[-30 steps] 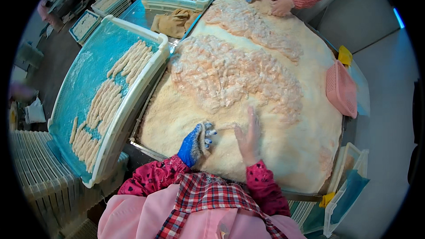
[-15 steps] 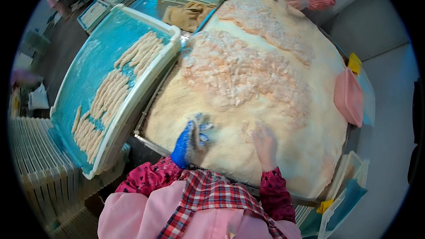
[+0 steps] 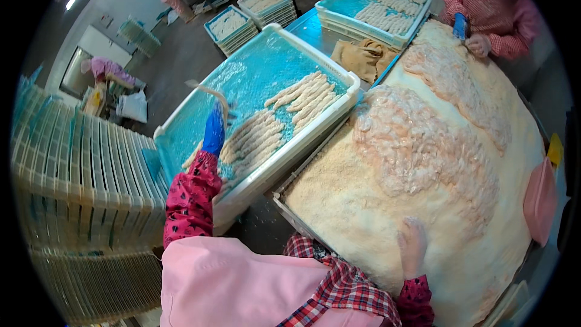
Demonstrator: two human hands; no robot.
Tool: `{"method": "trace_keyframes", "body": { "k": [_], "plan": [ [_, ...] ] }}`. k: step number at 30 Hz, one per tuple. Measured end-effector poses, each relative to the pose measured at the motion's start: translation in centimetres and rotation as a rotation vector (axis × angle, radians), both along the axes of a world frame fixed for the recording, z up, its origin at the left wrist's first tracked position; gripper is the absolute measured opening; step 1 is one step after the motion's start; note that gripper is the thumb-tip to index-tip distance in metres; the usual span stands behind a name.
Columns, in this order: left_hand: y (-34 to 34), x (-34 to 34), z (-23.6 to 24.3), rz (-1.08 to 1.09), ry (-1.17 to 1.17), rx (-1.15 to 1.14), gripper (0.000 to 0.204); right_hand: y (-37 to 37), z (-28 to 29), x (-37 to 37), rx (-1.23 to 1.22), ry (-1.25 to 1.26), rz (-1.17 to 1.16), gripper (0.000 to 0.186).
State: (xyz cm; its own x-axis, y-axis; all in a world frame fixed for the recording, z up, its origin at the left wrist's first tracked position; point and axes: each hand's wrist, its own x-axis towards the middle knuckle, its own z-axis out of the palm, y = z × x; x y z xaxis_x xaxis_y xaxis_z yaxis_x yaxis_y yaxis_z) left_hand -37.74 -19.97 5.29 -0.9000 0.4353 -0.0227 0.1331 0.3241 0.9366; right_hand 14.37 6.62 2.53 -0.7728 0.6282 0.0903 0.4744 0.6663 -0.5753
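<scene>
My left hand point(image 3: 214, 127), in a blue glove, is raised over the far left part of a white-rimmed tray point(image 3: 257, 172) lined with blue. Its fingers are closed on a long, pale coated meat strip point(image 3: 212, 92), which curves out above them. Rows of similar coated strips point(image 3: 253, 139) lie side by side on the lining. My right hand point(image 3: 413, 243), in a thin clear glove, rests at the near side of the table of pale breading point(image 3: 339, 206), fingers loosely stretched and holding nothing visible. Beyond it spreads a heap of wet pinkish meat pieces point(image 3: 417, 139).
Stacked trays point(image 3: 91, 175) stand at left. Another tray of strips point(image 3: 375, 9) sits at the back, beside brown cloth-like gloves point(image 3: 363, 59). A co-worker point(image 3: 490, 12) handles the breading at the far right. A pink basket point(image 3: 540, 200) hangs at the table's right edge.
The view has swung left. My left hand has moved from the breading to over the tray and now holds a coated strip. My right hand stays over the breading.
</scene>
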Motion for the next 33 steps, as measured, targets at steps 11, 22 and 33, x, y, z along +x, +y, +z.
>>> {"method": "trace_keyframes", "body": {
  "k": [11, 22, 33],
  "plan": [
    [5.7, -0.6, 1.2, -0.404, -0.212, -0.190, 0.052, 0.7, -1.9, 0.5, 0.105, -0.033, -0.018, 0.037],
    [-6.7, -1.3, 1.1, -0.189, 0.047, -0.550, 0.035, 2.0, -0.8, 3.8, -0.012, 0.528, -0.438, 0.015],
    [10.5, 23.0, 1.8, -0.907, -0.251, -0.018, 0.039, 0.4, -0.2, -0.1, 0.066, -0.204, -0.074, 0.029]
  ]
}}
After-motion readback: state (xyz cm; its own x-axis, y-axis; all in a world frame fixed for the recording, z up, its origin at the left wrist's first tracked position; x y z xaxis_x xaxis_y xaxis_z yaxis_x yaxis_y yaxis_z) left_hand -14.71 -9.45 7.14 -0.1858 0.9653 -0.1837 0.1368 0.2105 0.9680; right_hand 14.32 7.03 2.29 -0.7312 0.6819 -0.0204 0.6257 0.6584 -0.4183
